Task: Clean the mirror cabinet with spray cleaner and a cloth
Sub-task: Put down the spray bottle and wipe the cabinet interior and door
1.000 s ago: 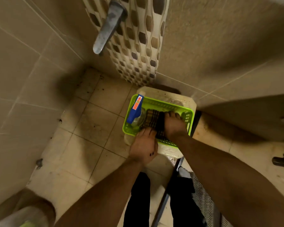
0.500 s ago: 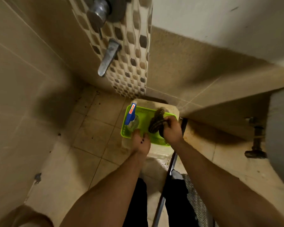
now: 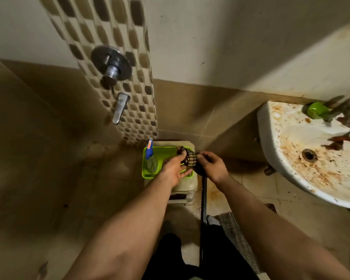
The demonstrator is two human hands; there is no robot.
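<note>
Both hands are extended over a green basket (image 3: 148, 174) that rests on top of a pale plastic stool (image 3: 183, 187) standing on the tiled floor (image 3: 101, 182) at the foot of the wall. The left hand (image 3: 173, 170) is turned palm up above the near right part of the basket, with its fingers curled into one side of a dark checked cloth (image 3: 190, 159). The right hand (image 3: 212, 165) is closed on the opposite side of the same cloth, just beyond the basket's right edge. The cloth is bunched between the two hands and is raised above the basket floor. A spray bottle (image 3: 150, 156) with a blue trigger head and a clear body lies inside the basket along its left wall, with the head toward the far edge; it is apart from both hands. A black rod (image 3: 203, 199) runs down past the right side of the stool toward the bottom of the view. On the wall above the stool, a strip of patterned tile (image 3: 133, 102) carries a round metal valve (image 3: 111, 64) and a spout (image 3: 119, 107) below it. At the right edge, a stained white washbasin (image 3: 281, 158) projects from the wall, with a green object (image 3: 316, 113) on its back rim beside a tap (image 3: 343, 107).
</note>
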